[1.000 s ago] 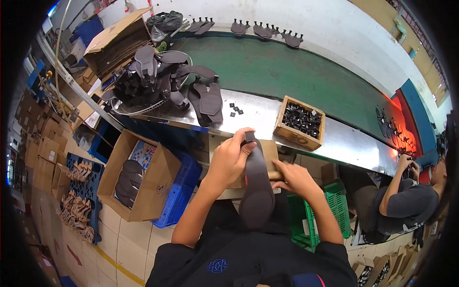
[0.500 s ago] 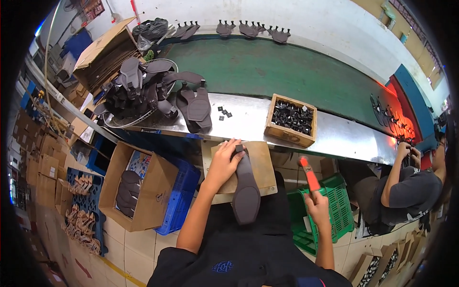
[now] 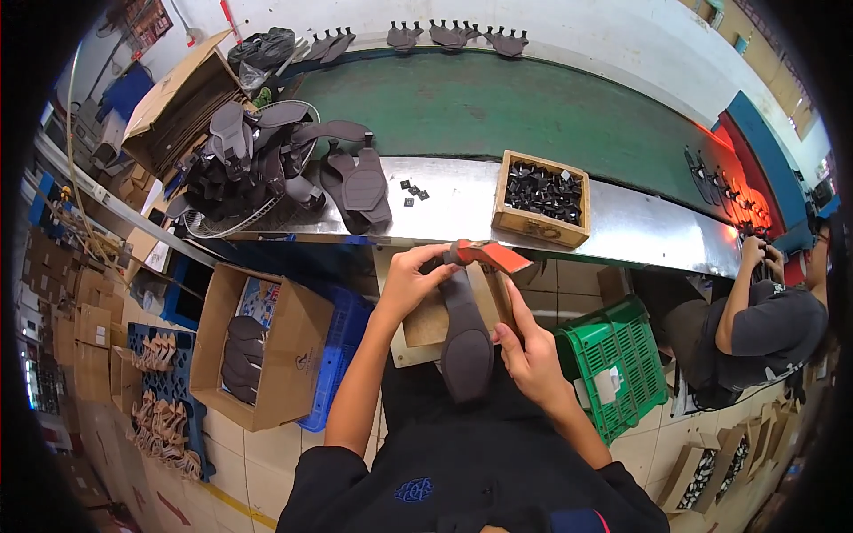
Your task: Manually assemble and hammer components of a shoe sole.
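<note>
A dark brown shoe sole (image 3: 467, 355) lies lengthwise over a worn tan block (image 3: 426, 327), its wide end toward my body. My left hand (image 3: 411, 282) grips its narrow far end, thumb and fingers closed around it. In my right hand (image 3: 533, 360) is a hammer (image 3: 505, 258) with a red head. One end of that head rests at or just above the sole's far end, beside my left fingertips; whether it touches cannot be made out. My right fingers wrap the handle, which is mostly hidden.
Beyond the block, a wooden box (image 3: 542, 233) of small black pieces stands on a metal ledge (image 3: 444, 191) beside a green conveyor belt (image 3: 444, 115). A basket (image 3: 258, 218) heaped with soles is at left, above a carton (image 3: 293, 360). At right are a green crate (image 3: 613, 373) and a co-worker (image 3: 773, 329).
My right hand has swung the hammer left and inward, from out beside the green crate to the sole's far end. My left hand still holds the sole.
</note>
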Tool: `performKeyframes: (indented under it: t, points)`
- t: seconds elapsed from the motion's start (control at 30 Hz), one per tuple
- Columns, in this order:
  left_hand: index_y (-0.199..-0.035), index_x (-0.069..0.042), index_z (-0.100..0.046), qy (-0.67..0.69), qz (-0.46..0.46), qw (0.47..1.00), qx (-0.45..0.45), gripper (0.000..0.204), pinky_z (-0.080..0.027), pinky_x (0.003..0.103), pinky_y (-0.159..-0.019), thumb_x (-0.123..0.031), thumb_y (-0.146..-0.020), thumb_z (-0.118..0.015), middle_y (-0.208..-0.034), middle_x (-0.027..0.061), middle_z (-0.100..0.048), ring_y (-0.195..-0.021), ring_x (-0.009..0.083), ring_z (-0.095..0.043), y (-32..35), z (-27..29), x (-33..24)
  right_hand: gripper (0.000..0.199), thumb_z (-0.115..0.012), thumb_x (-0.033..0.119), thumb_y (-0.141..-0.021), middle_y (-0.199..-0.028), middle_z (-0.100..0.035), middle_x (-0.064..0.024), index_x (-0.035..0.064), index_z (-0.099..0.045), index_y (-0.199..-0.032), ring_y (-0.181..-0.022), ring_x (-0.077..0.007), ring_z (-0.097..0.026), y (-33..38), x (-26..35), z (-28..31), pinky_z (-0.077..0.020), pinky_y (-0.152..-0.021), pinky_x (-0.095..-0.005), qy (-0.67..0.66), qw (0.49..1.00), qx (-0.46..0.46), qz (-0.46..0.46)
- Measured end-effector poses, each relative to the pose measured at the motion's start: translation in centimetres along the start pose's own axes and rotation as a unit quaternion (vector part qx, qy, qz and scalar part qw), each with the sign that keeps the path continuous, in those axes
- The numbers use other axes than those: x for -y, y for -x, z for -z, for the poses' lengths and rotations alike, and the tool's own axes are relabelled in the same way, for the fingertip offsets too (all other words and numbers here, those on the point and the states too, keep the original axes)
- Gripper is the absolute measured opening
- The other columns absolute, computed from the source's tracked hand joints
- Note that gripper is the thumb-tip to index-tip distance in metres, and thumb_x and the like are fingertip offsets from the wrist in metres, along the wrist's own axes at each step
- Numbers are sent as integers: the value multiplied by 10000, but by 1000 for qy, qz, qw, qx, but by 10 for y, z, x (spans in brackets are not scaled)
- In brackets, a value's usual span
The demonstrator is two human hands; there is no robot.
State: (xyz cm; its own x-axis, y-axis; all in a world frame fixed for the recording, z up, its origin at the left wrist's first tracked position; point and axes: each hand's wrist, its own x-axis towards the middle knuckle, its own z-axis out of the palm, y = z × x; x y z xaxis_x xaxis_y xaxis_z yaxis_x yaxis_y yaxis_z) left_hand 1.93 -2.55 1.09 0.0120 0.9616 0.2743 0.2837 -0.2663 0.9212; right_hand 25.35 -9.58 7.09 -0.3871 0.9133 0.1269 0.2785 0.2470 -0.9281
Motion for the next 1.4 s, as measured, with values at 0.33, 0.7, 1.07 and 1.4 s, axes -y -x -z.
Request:
performKeyframes:
  t: [0.33,0.7,1.07,1.4]
  points:
    - [-1057,4,-733,28,-12,999,20,267,-535,303,-853,-74,-803,-751,-1035,126,-751,-924,191,-704,-2,5,1,620,-602,9,-959,-935,-649,-208,79,-369,-1529,-777,-309,-647,-7,38,-3,-524,-759,-345,94,993,-15,64]
    - [-1523,52,-42,-145,-33,986,75,1111,-307,450,-1151,-293,-794,-806,-1356,72,-623,-1332,314,-497,6,7,3,551,-525,-12,-979,-758,-612,-103,55,-390,-1509,-566,-135,-522,9,46,5,-431,-506,-269,206,937,-99,263]
    - [-1518,80,123,-219,-13,972,83,1262,-39,526,-1233,-411,-785,-779,-1459,39,-543,-1472,302,-310,7,9,-1,586,-559,-92,-901,-971,-684,-128,-7,-426,-1466,-742,-273,-655,6,62,4,-534,-691,-342,308,913,-90,250]
    - [-1133,-36,-686,-37,-52,990,127,283,-537,390,-790,-184,-892,-681,-985,155,-715,-894,328,-702,55,8,-47,558,-579,-21,-955,-829,-633,-123,10,-414,-1487,-651,-175,-587,-12,13,23,-493,-614,-288,206,964,-78,151]
